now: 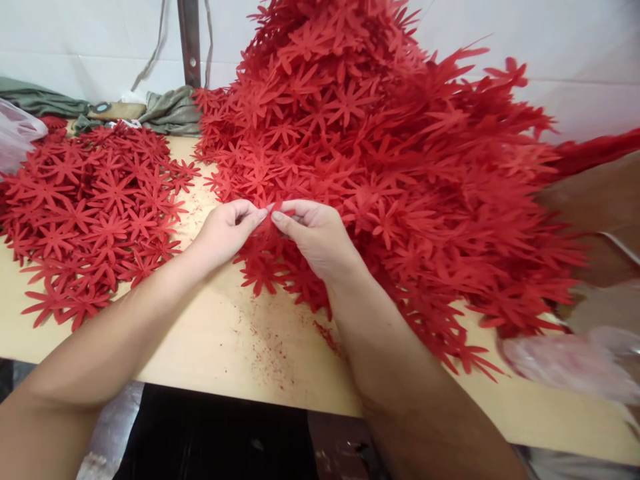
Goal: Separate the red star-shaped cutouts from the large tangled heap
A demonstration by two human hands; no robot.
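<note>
My left hand [231, 227] and my right hand [311, 230] meet near the front of a tall heap of red flower-shaped cutouts [345, 100]. Thumb and forefinger of each hand pinch a small red petalled piece [277, 212] between them. Its outline blends with the red heap behind, and the fingertips cover part of it. To the left of my left arm lies a lower, flatter pile of the same red cutouts [107, 193].
Red crumbs [270, 347] are scattered over the pale tabletop [200, 340]. Crumpled green cloth [173, 110] lies against the wall at back left. Clear plastic bags rest at the far left [17, 137] and right [570, 363]. A cardboard box [600, 200] stands at the right.
</note>
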